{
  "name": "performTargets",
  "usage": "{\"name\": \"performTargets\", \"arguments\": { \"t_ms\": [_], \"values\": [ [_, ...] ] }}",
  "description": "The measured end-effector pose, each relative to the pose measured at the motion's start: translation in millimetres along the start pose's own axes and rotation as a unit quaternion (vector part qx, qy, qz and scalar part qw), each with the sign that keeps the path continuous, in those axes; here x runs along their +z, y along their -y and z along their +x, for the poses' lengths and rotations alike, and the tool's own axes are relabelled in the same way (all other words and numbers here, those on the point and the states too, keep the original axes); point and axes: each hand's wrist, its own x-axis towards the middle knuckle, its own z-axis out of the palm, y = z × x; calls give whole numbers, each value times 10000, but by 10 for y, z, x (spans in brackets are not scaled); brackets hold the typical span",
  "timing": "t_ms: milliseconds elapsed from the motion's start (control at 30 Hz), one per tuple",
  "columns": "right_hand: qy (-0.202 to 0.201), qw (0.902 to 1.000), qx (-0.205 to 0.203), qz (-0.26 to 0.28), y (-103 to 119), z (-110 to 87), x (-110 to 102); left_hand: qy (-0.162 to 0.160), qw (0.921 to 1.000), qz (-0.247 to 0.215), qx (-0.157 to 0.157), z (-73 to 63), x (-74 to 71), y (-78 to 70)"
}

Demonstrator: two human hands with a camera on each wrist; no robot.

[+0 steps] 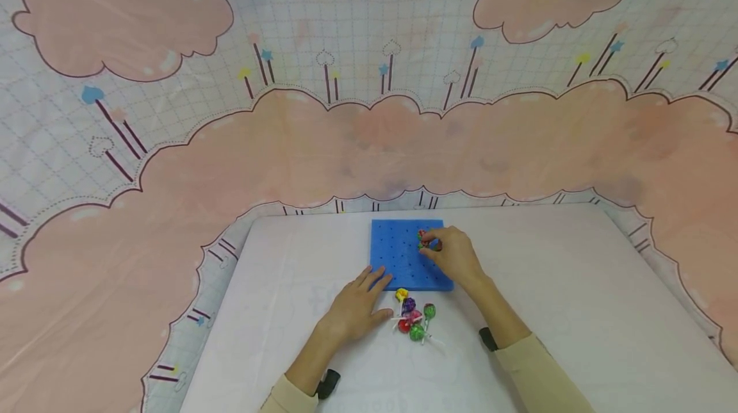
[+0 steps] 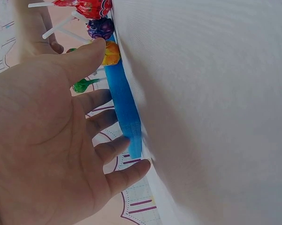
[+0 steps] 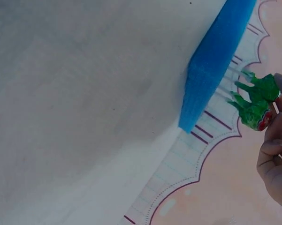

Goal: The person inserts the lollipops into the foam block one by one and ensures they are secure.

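A blue board (image 1: 383, 253) with rows of small holes lies on the table. Green-wrapped lollipops (image 3: 255, 115) stand in its right part, heads up and sticks in the board. My right hand (image 1: 455, 253) pinches one of them by its head, thumb and fingertips at the wrapper. With fingers spread, my left hand (image 1: 353, 307) rests its fingertips at the board's near left edge. Between the hands lie loose lollipops: a yellow one (image 1: 401, 294), a purple one (image 1: 409, 305), a pink one (image 1: 414, 316), a red one (image 1: 404, 326) and green ones (image 1: 417, 333).
The white table (image 1: 548, 272) runs out on both sides of the board. Behind its far edge hangs a printed cloth (image 1: 357, 144) with clouds. Dark straps (image 1: 328, 384) sit on both wrists, at the sleeve ends.
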Motion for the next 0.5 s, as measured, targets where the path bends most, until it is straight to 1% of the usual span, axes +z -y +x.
{"name": "performTargets", "arguments": {
  "t_ms": [167,233,400,500],
  "values": [
    [-92,9999,56,-55,-15,25,22,-20,10000,92,-19,24,33,18],
    [-144,9999,47,-42,-17,31,26,-11,9999,93,-49,26,23,13],
    [-211,9997,-93,-77,-19,28,29,52,9999,0,-95,19,-26,-16],
    [-250,9994,-223,-106,-26,17,27,83,9999,7,-110,18,-25,-22]
  ]
}}
